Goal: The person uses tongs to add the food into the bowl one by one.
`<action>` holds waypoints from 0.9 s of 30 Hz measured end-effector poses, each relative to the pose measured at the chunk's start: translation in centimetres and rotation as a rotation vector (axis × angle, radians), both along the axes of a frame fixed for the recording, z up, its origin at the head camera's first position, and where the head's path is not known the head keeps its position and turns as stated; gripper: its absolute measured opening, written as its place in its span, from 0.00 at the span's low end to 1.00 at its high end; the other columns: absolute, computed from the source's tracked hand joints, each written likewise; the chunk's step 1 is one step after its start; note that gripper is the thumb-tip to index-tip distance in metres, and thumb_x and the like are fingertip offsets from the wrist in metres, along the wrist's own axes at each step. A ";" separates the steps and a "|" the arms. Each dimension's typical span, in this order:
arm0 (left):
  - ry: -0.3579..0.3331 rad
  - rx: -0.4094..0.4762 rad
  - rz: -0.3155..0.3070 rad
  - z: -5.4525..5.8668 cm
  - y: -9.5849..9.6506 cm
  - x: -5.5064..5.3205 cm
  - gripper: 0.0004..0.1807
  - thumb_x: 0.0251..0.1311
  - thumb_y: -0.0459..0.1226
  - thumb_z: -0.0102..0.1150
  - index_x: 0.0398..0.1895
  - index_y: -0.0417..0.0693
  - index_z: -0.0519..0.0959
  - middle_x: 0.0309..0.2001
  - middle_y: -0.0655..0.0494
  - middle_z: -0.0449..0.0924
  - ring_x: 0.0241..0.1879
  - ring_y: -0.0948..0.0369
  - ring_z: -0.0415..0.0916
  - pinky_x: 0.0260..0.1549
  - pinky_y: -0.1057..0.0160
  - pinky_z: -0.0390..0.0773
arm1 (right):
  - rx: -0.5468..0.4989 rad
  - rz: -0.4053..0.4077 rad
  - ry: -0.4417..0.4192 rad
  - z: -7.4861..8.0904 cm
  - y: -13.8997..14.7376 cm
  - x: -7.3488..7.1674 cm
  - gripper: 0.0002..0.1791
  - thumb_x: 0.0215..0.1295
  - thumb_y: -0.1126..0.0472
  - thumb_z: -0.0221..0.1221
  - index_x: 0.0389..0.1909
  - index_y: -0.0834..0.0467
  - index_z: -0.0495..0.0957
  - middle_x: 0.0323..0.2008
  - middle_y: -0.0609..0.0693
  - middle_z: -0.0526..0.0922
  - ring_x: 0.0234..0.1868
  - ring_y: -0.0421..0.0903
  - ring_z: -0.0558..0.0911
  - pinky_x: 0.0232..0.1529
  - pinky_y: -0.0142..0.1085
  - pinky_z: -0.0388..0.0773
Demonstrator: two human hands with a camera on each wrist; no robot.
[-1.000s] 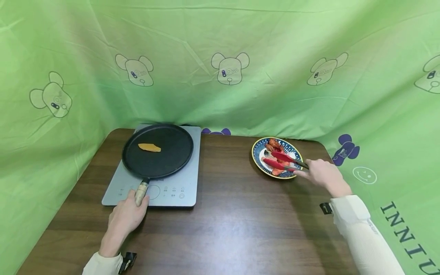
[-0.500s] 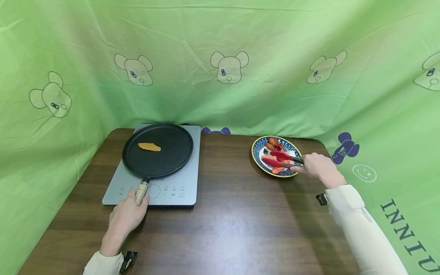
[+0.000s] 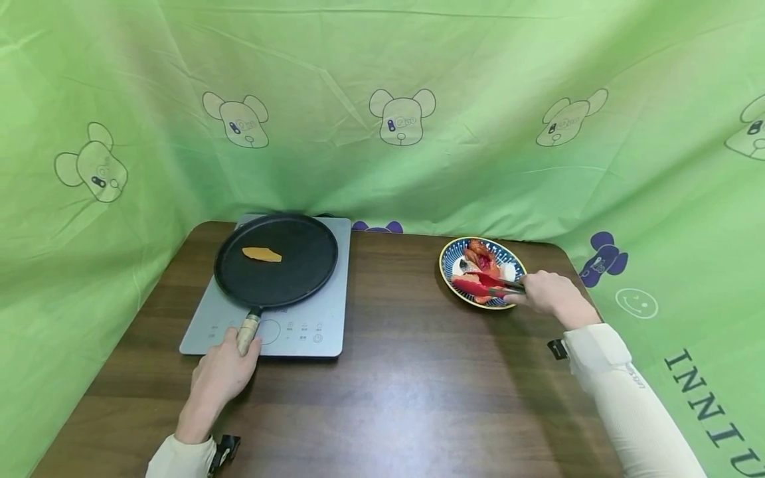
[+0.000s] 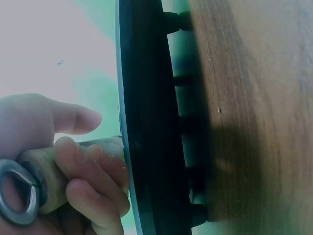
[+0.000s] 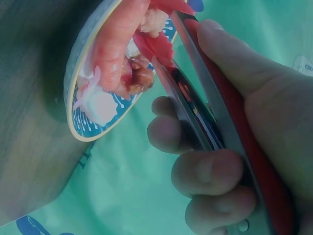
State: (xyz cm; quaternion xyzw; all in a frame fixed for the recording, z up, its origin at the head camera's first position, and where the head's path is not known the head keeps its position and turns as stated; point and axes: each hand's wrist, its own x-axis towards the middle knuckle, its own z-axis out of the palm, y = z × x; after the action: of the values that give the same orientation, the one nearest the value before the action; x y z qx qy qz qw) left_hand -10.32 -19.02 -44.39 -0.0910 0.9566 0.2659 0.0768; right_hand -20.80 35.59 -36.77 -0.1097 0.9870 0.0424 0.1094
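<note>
My left hand (image 3: pixel 222 372) grips the pale handle (image 3: pixel 248 330) of a flat black frying pan (image 3: pixel 293 272); the left wrist view shows fingers curled round the handle (image 4: pixel 46 169) with its metal ring. One flat orange-yellow piece of food (image 3: pixel 261 254) lies in the pan. At the right, my right hand (image 3: pixel 550 292) holds red-tipped tongs (image 3: pixel 478 285), their tips down among food on a blue-and-white plate (image 3: pixel 445 273). In the right wrist view a pale pinkish lump (image 5: pixel 154 22) sits between the tips, beside a sausage-like piece (image 5: pixel 115 46). Whether the tips squeeze it, I cannot tell.
Beneath the pan is a silver induction cooker (image 3: pixel 325 332) with touch controls along its front. Both it and the plate stand on a brown wooden table (image 3: pixel 394 372). A green printed curtain (image 3: pixel 335 159) hangs behind and at both sides.
The right hand has shifted slightly left, and the tongs' red tips have drawn closer together over the food. The left hand and pan have stayed in place.
</note>
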 end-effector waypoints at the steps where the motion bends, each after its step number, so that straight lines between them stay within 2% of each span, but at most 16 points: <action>1: -0.001 -0.001 0.002 0.0 0.0 0.0 0.34 0.66 0.57 0.39 0.55 0.32 0.60 0.22 0.46 0.66 0.17 0.54 0.65 0.14 0.57 0.62 | 0.002 0.002 -0.009 0.0 0.0 0.0 0.25 0.60 0.39 0.58 0.27 0.60 0.76 0.26 0.58 0.78 0.27 0.61 0.78 0.28 0.56 0.72; 9: 0.008 -0.004 0.002 -0.1 0.0 0.0 0.34 0.66 0.57 0.40 0.54 0.32 0.60 0.22 0.46 0.66 0.17 0.54 0.65 0.14 0.57 0.62 | -0.009 -0.006 -0.025 -0.4 0.1 0.1 0.27 0.60 0.39 0.57 0.30 0.62 0.75 0.26 0.60 0.78 0.29 0.63 0.78 0.30 0.56 0.72; 19: 0.004 -0.001 0.004 -0.1 0.0 -0.1 0.33 0.67 0.56 0.40 0.54 0.32 0.60 0.22 0.47 0.65 0.17 0.54 0.65 0.14 0.58 0.62 | -0.060 -0.014 0.003 -1.4 0.5 0.4 0.25 0.61 0.39 0.57 0.23 0.59 0.74 0.21 0.55 0.75 0.23 0.55 0.77 0.27 0.54 0.72; 23: 0.009 0.000 0.004 -0.2 -0.1 0.0 0.33 0.67 0.56 0.40 0.53 0.32 0.61 0.22 0.47 0.65 0.17 0.54 0.65 0.14 0.58 0.62 | -0.081 -0.023 0.041 -1.9 0.6 0.4 0.25 0.60 0.39 0.57 0.25 0.59 0.74 0.21 0.56 0.74 0.23 0.57 0.77 0.26 0.54 0.72; 27: 0.022 0.002 0.006 -0.3 -0.1 0.0 0.32 0.66 0.57 0.40 0.51 0.34 0.62 0.21 0.47 0.65 0.17 0.54 0.65 0.14 0.57 0.62 | -0.117 -0.045 0.072 -2.6 0.6 0.5 0.25 0.60 0.39 0.57 0.30 0.60 0.77 0.24 0.61 0.77 0.26 0.61 0.78 0.27 0.56 0.72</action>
State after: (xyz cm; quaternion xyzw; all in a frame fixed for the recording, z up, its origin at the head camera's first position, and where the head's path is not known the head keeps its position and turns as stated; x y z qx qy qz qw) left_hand -10.34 -19.15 -44.66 -0.0910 0.9568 0.2683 0.0658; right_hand -20.32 36.23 -39.41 -0.0923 0.9933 -0.0138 0.0681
